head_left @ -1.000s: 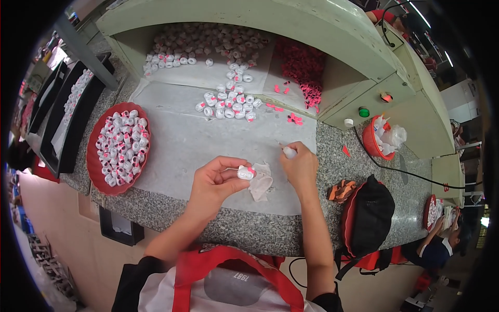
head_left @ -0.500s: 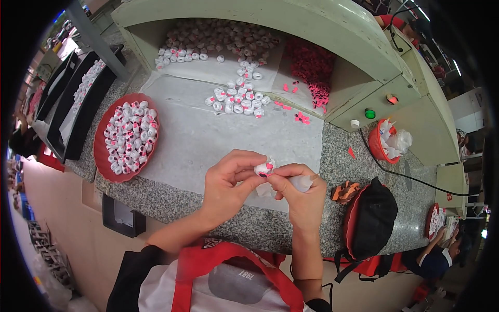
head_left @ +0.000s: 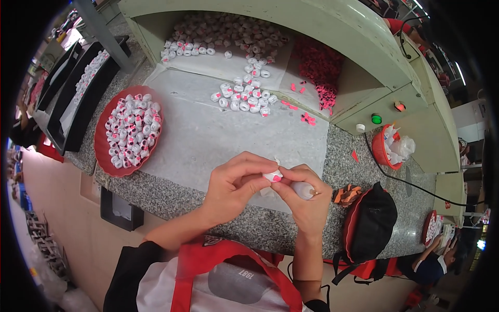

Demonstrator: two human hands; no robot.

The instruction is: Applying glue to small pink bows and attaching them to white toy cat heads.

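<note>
I see the left hand (head_left: 228,182) pinching a small white rounded piece with a pink patch (head_left: 273,176) between thumb and fingers, and the right hand's (head_left: 307,207) fingertips touch it too. The piece sits right where the hands meet. Its pink patch faces up, near the right hand; fingers hide too much to tell its long way. Tucked in the right hand, a small cloudy plastic bottle (head_left: 301,189) lies sideways, its thin tan tip pointing right. A wavy-edged red bowl (head_left: 101,141) stands well left of the grip.
</note>
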